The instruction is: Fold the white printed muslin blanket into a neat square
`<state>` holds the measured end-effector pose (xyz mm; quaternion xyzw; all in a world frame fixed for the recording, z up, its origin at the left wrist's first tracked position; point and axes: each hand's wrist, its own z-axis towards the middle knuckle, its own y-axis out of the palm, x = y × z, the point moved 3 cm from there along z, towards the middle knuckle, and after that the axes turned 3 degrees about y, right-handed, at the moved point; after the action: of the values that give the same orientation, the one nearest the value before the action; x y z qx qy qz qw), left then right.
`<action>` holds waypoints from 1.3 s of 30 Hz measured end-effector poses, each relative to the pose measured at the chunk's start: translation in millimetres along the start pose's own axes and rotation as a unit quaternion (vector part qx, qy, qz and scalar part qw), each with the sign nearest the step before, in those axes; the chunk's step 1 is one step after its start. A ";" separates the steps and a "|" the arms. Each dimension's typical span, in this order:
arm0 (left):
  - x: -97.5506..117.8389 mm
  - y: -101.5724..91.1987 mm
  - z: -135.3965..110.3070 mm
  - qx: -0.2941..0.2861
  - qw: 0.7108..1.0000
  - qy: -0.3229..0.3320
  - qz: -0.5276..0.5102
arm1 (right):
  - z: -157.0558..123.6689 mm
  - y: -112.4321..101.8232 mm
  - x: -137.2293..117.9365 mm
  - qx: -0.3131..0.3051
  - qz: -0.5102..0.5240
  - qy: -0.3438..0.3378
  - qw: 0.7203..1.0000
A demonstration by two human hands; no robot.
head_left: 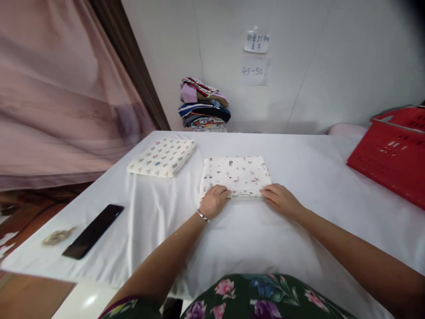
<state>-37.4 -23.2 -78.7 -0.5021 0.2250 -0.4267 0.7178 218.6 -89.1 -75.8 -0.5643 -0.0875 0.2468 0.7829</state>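
Observation:
A white folded cloth (235, 175) with small printed figures lies flat on the table in front of me. At its near left corner is my left hand (215, 201), wearing a bracelet, with the fingers closed over the near edge. My right hand (281, 199) pinches the near right corner, its thumb hidden from view in part. The near edge shows several layers between the two hands. To the left rests another folded cloth (162, 157), cream with a leaf-like print, and neither hand touches it.
The table (299, 168) has a white cover. On its left are a black phone-like slab (94, 231) and a small beige bundle (58, 236). A red basket (392, 155) stands at the right. Behind are stacked folded fabrics (204, 106) and a pink curtain (66, 88).

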 end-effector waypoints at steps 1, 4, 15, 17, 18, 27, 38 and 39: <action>-1.8 -2.1 -3.1 -0.007 1.000 -0.007 0.009 | -1.1 1.2 0.6 0.000 -0.005 -0.003 1.000; -8.4 -8.2 -12.8 -0.024 0.999 -0.027 0.027 | -1.3 4.0 3.9 -0.009 -0.010 -0.004 1.000; -25.8 -24.2 -39.0 -0.002 0.996 -0.072 0.044 | 14.8 -7.7 12.9 -0.103 0.034 0.024 0.994; -26.0 -23.8 -41.0 -0.002 0.996 -0.079 0.040 | 16.1 -7.9 11.2 -0.111 0.018 0.012 0.994; -25.8 -23.2 -41.5 -0.001 0.996 -0.082 0.038 | 16.1 -7.6 10.0 -0.114 0.009 0.005 0.993; -25.4 -14.9 -36.1 -0.001 0.993 -0.098 0.060 | 13.8 -2.6 0.3 -0.103 -0.078 0.002 0.992; -30.7 -20.1 -40.3 0.041 0.992 -0.103 0.051 | 7.1 -1.5 -12.4 -0.038 -0.076 0.004 0.996; -30.5 -20.6 -40.9 0.042 0.992 -0.105 0.050 | 4.9 -0.9 -13.4 -0.028 -0.076 0.006 0.997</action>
<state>-92.4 -22.0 -79.3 -0.5018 0.1553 -0.3441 0.7782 205.2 -91.7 -71.3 -0.5792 -0.1322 0.1806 0.7838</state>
